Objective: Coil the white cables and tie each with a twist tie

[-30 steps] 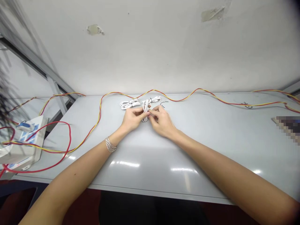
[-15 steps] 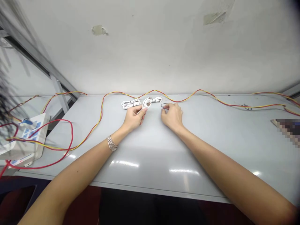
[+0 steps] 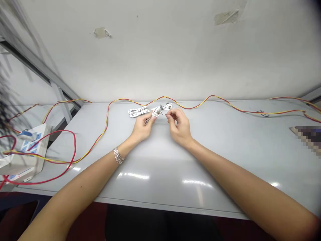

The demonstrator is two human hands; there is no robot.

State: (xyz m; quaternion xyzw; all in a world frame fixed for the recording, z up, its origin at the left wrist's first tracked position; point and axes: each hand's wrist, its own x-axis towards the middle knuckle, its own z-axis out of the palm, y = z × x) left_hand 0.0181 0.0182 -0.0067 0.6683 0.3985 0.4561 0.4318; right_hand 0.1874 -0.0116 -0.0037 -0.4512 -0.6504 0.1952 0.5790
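Left hand: I had the left hand (image 3: pixel 142 130) out at the middle of the grey tabletop (image 3: pixel 225 160), its fingers (image 3: pixel 150 121) closed around a narrow bundle of glossy white cable (image 3: pixel 155 112).

Bundle: Its long axis ran up and to the right, from the left fingers toward the gap between the hands, so the left hand was the nearer of the two.

Right hand: The right hand (image 3: pixel 179 125) was close beside it, with its fingertips (image 3: pixel 168 115) pinched together, apparently on a thin black wire (image 3: pixel 163 113). At this size I couldn't fully confirm that grip.

Black wire: It looped through the gap between the hands, running from the right fingertips toward the white bundle, and seemed to touch the bundle.

Nearby coils: A flat coil of white cable (image 3: pixel 137 112) lay just ahead of the left hand. A second flat coil of white cable (image 3: pixel 167 107) lay just behind the bundle, ahead of the right hand.

Far edge: A twisted red-and-yellow wire (image 3: pixel 202 103) snaked along the back of the tabletop, well apart from both hands.

Left side: A loose red wire (image 3: pixel 74 147) curled beside a white box with blue labels (image 3: pixel 32 144).

Left wrist: A silver chain bracelet (image 3: pixel 118 155) sat there.
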